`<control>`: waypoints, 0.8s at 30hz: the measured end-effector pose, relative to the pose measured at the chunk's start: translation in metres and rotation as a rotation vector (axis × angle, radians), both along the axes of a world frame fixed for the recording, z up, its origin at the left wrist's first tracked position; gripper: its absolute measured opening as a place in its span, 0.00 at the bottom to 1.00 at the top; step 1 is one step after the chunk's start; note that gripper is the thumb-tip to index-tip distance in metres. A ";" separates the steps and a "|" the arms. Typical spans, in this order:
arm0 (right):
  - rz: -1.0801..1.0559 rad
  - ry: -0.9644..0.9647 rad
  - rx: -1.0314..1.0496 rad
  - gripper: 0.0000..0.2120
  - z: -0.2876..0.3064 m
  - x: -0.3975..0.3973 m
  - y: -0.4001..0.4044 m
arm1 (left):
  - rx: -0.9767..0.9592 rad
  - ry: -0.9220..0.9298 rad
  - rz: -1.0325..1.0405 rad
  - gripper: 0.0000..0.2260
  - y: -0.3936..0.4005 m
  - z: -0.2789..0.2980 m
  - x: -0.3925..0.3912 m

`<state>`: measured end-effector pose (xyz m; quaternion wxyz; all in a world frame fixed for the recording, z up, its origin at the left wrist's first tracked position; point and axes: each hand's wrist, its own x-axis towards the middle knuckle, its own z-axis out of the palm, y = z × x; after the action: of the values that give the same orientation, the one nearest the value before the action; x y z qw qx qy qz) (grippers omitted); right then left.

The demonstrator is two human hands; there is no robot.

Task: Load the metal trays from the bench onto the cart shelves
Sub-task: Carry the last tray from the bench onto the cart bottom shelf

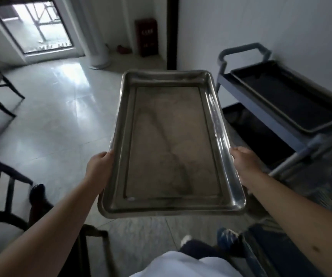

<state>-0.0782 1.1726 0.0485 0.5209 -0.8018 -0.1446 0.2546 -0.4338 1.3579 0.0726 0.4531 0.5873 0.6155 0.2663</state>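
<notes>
Both hands, left hand (99, 166) and right hand (245, 159), curl fingers around 1 metal tray (169, 144); swinging it toward the cart (265, 108) risks clipping its frame.

We see dim room, daylight from window (39, 25) glaring on floor (61, 100); tray (171, 140) rim glints; edges bowed, lower corners blurred, overall soft.

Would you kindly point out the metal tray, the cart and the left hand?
metal tray (171, 148): head view, middle of its flat bottom.
cart (261, 104): head view, front edge of top shelf.
left hand (99, 166): head view, back of hand.
</notes>
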 end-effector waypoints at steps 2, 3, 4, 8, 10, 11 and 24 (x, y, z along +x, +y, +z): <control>0.029 0.019 0.005 0.09 -0.007 0.001 0.033 | -0.002 0.014 0.035 0.18 0.021 -0.006 -0.004; 0.039 0.025 0.004 0.09 -0.011 0.004 0.050 | 0.000 0.019 0.049 0.19 0.033 -0.009 -0.003; 0.054 0.032 0.000 0.09 -0.015 0.008 0.066 | -0.001 0.023 0.058 0.20 0.045 -0.011 -0.001; 0.129 0.049 -0.027 0.11 -0.030 0.032 0.135 | -0.029 0.041 0.095 0.19 0.097 -0.019 0.016; 0.141 0.056 -0.013 0.10 -0.034 0.047 0.167 | -0.029 0.054 0.105 0.20 0.122 -0.022 0.028; 0.146 0.057 -0.015 0.10 -0.035 0.053 0.181 | -0.033 0.061 0.108 0.20 0.134 -0.023 0.034; -0.043 0.045 -0.061 0.11 -0.058 0.090 0.282 | -0.029 0.079 -0.027 0.20 0.300 -0.058 0.101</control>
<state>0.0121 1.4546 -0.0098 0.5046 -0.8143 -0.1078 0.2658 -0.3325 1.6576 0.0145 0.4406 0.5991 0.6286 0.2277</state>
